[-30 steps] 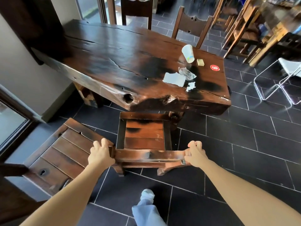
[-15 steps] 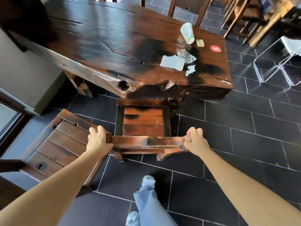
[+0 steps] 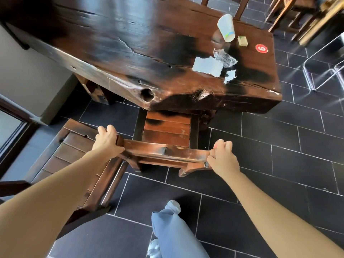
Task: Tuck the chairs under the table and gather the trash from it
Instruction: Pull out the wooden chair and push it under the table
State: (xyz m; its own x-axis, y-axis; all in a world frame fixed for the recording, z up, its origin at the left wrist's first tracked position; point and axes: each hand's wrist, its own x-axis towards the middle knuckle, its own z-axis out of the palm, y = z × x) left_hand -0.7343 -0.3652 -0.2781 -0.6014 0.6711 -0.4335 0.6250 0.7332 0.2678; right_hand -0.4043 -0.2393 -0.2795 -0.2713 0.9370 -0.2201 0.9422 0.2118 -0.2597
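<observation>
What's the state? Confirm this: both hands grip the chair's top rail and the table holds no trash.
Wrong on the trash: the head view shows a cup, paper and a plastic wrapper on the table. The left hand and right hand do grip the chair's top rail.

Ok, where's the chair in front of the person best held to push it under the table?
Grip the chair by the top rail of its back, one hand at each end, from behind. It faces the table with its seat front already under the edge, so that rail is nearest. The left hand and right hand grip it there.
</observation>
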